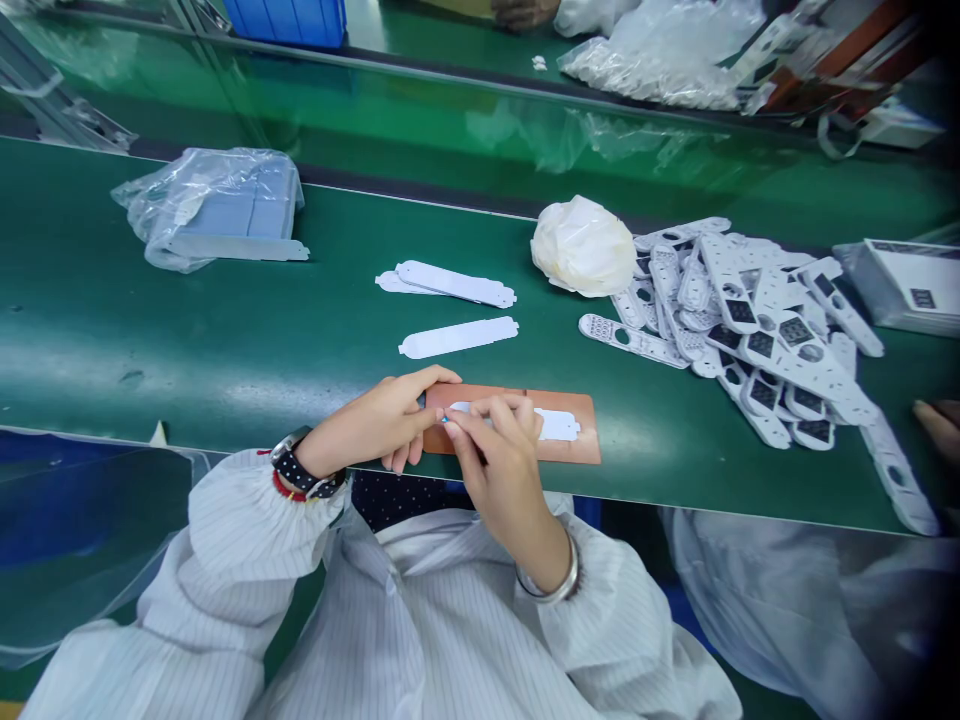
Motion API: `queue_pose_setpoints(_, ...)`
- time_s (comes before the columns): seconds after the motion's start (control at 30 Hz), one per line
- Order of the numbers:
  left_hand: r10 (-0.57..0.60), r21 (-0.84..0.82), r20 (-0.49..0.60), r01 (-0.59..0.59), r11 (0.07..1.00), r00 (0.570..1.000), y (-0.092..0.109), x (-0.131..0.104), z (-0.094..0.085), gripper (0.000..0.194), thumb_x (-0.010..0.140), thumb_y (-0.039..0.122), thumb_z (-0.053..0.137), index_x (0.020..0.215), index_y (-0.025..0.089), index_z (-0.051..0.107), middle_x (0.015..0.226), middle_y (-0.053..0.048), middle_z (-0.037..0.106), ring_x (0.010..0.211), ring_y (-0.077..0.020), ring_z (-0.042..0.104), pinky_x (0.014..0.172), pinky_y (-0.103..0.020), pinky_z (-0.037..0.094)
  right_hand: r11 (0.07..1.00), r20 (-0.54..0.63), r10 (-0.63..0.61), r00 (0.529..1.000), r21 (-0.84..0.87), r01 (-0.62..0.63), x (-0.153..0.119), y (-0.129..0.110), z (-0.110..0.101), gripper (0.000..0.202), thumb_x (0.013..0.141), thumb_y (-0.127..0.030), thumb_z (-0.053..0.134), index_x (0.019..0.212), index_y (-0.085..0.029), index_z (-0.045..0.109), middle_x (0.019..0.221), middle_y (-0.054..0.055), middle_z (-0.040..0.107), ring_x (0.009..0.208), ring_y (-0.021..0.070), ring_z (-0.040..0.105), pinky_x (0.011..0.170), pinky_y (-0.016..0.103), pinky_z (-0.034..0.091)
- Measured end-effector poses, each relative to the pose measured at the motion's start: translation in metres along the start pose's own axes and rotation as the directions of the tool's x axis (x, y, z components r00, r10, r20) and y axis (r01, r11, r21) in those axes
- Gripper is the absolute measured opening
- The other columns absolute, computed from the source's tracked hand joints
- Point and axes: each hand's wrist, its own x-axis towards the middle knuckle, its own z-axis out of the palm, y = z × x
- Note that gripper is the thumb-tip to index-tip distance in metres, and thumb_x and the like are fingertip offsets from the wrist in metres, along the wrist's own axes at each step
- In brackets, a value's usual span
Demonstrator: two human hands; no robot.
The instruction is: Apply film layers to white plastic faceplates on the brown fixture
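Note:
A brown rectangular board (589,430) lies near the front edge of the green bench, with a thin white strip (559,425) flat on it. My left hand (397,415) is at the board's left end, one finger stretched out above and the others bent, partly hidden. My right hand (499,450) rests over the strip, covering its middle, with thumb and forefinger pinched at its left end. Fingertips of both hands meet there at a tiny blue spot (445,419), too small to name. Behind the board lie a single white strip (459,338) and two overlapping strips (457,283).
A heap of white perforated strips (757,320) spreads to the right, beside a crumpled off-white bundle (583,246). Plastic-wrapped strips (240,205) sit back left; a wrapped white stack (911,285) stands far right. Another person's hand (939,425) shows at the right edge.

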Motion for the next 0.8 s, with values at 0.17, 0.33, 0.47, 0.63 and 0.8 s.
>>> queue_pose_setpoints(0.17,0.019,-0.048,0.008,-0.018,0.999,1.0,-0.004,0.0,-0.002,0.044,0.088,0.011,0.034,0.131,0.019,0.038,0.051,0.005,0.059,0.038,-0.0111,0.057,0.035,-0.015,0.046,0.922,-0.014,-0.16,0.987,-0.36,0.144,-0.008,-0.01,0.005,0.024,0.093,-0.025,0.046,0.102,-0.012,0.064,0.084,0.01,0.061,0.087,0.0255,0.042,0.072,0.039,0.032)
queue_pose_setpoints(0.33,0.012,-0.07,0.003,-0.012,0.997,1.0,-0.003,-0.002,-0.003,0.05,0.084,0.005,0.034,0.133,0.017,0.037,0.053,0.005,0.06,0.038,-0.0098,0.057,0.035,-0.013,0.046,0.957,0.034,-0.104,0.994,-0.269,0.11,0.0,-0.008,0.004,0.024,0.094,-0.02,0.043,0.098,-0.015,0.066,0.077,0.007,0.057,0.076,0.022,0.042,0.063,0.036,0.031)
queue_pose_setpoints(0.47,0.027,-0.075,-0.006,-0.028,0.997,1.0,-0.002,-0.004,-0.003,0.049,0.085,0.005,0.033,0.133,0.016,0.036,0.052,0.005,0.059,0.036,-0.0091,0.056,0.035,-0.013,0.045,0.988,0.026,0.041,0.999,0.151,-0.044,0.001,0.0,0.002,0.022,0.094,-0.017,0.043,0.109,-0.017,0.059,0.084,0.005,0.053,0.079,0.0182,0.047,0.068,0.033,0.041)
queue_pose_setpoints(0.63,0.038,-0.045,0.012,-0.038,0.998,0.999,-0.004,-0.005,-0.004,0.045,0.088,0.007,0.032,0.132,0.017,0.036,0.054,0.004,0.06,0.037,-0.0091,0.055,0.035,-0.013,0.045,0.986,-0.05,0.137,0.989,0.104,-0.132,0.004,-0.005,0.01,0.008,0.085,-0.023,0.061,0.09,-0.019,0.057,0.085,0.005,0.051,0.084,0.0213,0.047,0.071,0.035,0.043)
queue_pose_setpoints(0.8,0.056,-0.028,0.004,-0.055,0.998,0.998,-0.006,-0.004,-0.005,0.043,0.09,0.01,0.028,0.132,0.017,0.036,0.056,0.003,0.06,0.037,-0.0094,0.056,0.037,-0.015,0.046,0.974,-0.033,0.223,0.974,0.044,-0.222,0.011,-0.009,0.013,0.009,0.086,-0.021,0.056,0.081,-0.02,0.049,0.081,0.004,0.052,0.08,0.0205,0.046,0.069,0.035,0.04)
